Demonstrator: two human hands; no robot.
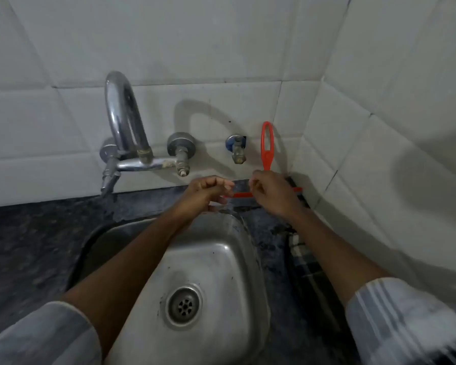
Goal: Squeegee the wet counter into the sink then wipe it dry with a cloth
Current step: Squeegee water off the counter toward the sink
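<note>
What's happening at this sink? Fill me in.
A person stands over the steel sink, both hands reaching to the back of the dark counter. A red squeegee leans upright against the tiled wall; the right hand is at its base, the left hand loosely curled beside it. A checked cloth lies on the counter to the right.

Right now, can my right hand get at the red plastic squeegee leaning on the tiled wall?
Probably yes. The right hand is already at the base of the red plastic squeegee, and its looped handle stands bare above the fingers, nothing blocking it.
</note>
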